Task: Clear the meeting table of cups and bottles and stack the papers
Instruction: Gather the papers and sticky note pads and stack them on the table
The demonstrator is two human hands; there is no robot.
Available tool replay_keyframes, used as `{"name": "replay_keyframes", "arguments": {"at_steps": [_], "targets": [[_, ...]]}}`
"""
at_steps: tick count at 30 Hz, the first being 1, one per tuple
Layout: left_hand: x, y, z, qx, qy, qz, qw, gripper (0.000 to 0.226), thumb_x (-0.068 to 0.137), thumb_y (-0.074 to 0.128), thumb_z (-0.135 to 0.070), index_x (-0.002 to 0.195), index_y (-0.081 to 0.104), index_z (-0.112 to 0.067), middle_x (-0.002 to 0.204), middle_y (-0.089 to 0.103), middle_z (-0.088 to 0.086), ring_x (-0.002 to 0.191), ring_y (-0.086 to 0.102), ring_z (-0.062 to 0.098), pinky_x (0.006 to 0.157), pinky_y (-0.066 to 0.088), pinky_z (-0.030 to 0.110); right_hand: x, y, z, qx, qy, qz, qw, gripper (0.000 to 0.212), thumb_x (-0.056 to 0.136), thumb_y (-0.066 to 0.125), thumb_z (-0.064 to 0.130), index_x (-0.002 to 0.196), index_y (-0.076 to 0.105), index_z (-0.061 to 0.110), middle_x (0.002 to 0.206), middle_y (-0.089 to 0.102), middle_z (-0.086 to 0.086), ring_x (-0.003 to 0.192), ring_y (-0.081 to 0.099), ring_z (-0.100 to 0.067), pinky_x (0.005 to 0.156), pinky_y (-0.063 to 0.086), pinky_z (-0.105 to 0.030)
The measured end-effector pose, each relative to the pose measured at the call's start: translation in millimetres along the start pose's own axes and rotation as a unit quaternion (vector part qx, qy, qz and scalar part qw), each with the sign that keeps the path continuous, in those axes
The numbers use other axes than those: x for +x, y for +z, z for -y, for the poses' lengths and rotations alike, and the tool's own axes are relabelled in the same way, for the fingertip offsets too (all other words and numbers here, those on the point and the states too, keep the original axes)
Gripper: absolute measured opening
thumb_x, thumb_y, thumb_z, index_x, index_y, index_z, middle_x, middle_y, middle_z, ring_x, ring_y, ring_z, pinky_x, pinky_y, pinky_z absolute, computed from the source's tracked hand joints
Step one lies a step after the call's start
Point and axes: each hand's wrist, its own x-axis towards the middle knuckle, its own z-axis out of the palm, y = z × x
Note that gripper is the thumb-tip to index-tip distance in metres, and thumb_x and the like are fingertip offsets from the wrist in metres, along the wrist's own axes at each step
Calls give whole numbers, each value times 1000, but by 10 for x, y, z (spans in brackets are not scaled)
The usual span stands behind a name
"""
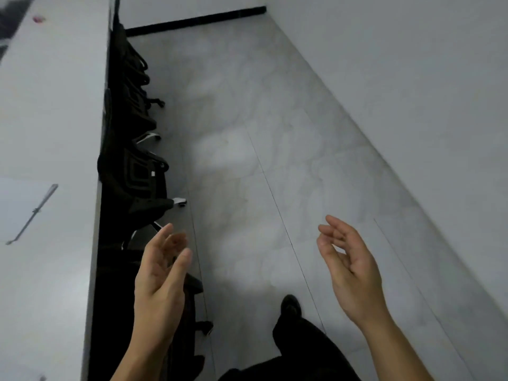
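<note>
Left hand (pixel 160 273), right hand (pixel 350 273): relaxed

The scene is dimly and evenly lit, with a cold grey cast. Pale glare patches are reflected on the floor (pixel 220 149). The chairs (pixel 132 171) beside the meeting table (pixel 49 119) are swallowed by near-black shadow. Straight edges are slanted by wide-angle distortion, and detail is softened throughout.
</note>
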Motion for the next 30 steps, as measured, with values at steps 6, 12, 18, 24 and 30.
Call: {"name": "replay_keyframes", "arguments": {"at_steps": [6,12,18,24,30], "targets": [[977,-108,-323,-28,-10,-188,982,48,91,63,-13,138,53,-20,122,68,-2,122,61,16,108,44,49,1629,998,780,-33,-53,191,980,36,96,61,28,131,57,34,118,64,27,114,58,6,86,46,-6],[1879,-365,33,-71,-66,-333,938,46,96,55,3,137,54,-17,122,67,2,118,62,14,108,44,55,2688,2300,934,-82,-76,303,946,38,94,63,29,131,57,35,118,64,27,114,58,5,87,47,-17],[2844,-989,56,-102,-85,-439,889,44,97,57,-1,134,56,-24,124,66,0,118,62,10,109,45,46,3298,3772,1347,-139,-126,411,892,38,95,63,28,131,57,35,120,65,19,114,58,7,90,47,-18],[3112,-1660,-58,-89,-82,-532,838,44,97,59,-6,134,54,-28,124,66,-5,117,61,6,94,46,25,3263,5228,1884,-148,-174,530,817,38,95,63,24,132,58,31,119,65,17,114,58,5,87,47,-10],[3250,-2344,559,-93,-165,-614,766,44,98,58,-10,135,48,-33,127,62,-10,112,56,-11,83,41,11,2827,6714,1635,-218,-194,636,714,37,97,61,26,131,52,38,130,55,17,113,56,4,86,48,-12]]}}
